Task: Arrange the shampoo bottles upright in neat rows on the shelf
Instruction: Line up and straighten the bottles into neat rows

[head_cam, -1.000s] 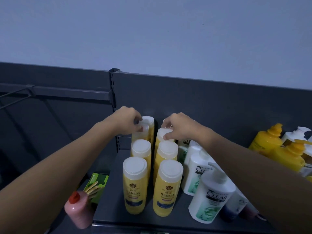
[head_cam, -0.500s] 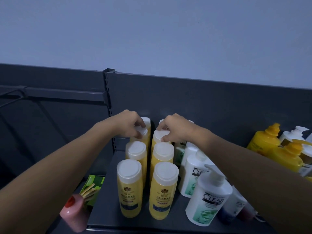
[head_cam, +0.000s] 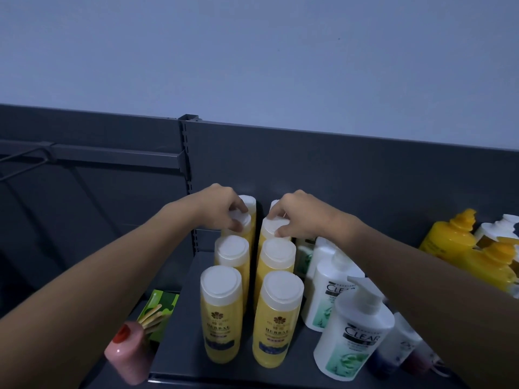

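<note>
Left grip [head_cam: 222,202], right grip [head_cam: 297,210] barely shifted on bottles [head_cam: 268,231].

Eight yellow plastic bottles with flat white caps [head_cam: 221,315] stand in two columns of four; the rearmost on the right shows only as a sliver. Of the white plastic pump bottles with green labels [head_cam: 354,335], two are plain to see and at least one more behind is partly hidden, so their full count cannot be told. Two white bottles with dark labels [head_cam: 401,341] show under the arm. At the far right are two orange-yellow pump bottles [head_cam: 449,237] and at least one plain white pump bottle [head_cam: 502,227]. There is one pink bottle with a red cap [head_cam: 126,357] and one green carton [head_cam: 168,301]. Two hands show: the left hand [head_cam: 222,203] and the right hand [head_cam: 297,211].
</note>
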Action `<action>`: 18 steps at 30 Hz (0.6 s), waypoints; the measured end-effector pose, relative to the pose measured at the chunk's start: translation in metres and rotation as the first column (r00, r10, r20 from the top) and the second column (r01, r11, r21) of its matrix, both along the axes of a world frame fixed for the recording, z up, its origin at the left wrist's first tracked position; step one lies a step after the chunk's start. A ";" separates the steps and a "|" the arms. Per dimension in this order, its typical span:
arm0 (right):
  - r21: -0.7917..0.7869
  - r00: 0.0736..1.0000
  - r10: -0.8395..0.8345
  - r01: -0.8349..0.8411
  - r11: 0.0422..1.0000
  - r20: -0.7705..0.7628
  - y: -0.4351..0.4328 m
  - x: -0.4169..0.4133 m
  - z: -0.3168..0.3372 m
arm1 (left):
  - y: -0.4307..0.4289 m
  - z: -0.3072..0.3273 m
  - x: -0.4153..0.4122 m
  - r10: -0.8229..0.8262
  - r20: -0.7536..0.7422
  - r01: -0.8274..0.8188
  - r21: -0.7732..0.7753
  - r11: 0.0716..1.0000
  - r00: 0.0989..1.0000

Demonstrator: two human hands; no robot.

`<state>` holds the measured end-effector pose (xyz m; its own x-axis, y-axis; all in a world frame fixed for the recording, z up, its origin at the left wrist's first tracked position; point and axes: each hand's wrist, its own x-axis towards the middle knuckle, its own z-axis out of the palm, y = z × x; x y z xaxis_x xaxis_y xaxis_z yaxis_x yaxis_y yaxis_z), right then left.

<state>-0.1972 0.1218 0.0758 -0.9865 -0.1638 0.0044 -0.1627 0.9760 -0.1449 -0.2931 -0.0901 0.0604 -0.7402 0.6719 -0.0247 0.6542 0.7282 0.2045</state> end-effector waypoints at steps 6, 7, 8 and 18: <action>-0.140 0.985 -0.125 0.109 0.984 -0.116 0.019 -0.025 0.016 | 0.003 0.011 -0.018 0.072 -0.046 -0.064 0.157 0.985 0.996; -0.118 0.983 -0.140 0.126 0.985 -0.122 0.022 -0.030 0.016 | 0.005 0.012 -0.022 0.095 -0.067 -0.081 0.197 0.977 0.993; -0.083 0.983 -0.144 0.135 0.987 -0.111 0.024 -0.036 0.015 | 0.009 0.012 -0.025 0.118 -0.071 -0.100 0.219 0.971 0.991; 0.116 0.990 -0.060 0.045 0.992 0.128 0.027 -0.063 0.003 | 0.045 -0.001 -0.030 0.325 0.068 -0.331 0.216 0.918 0.943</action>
<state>-0.2604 0.1484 0.0788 -0.9845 -0.1036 -0.1413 -0.0974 0.9940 -0.0503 -0.3227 -0.0448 0.0595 -0.9213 0.3824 0.0709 0.3774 0.8349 0.4006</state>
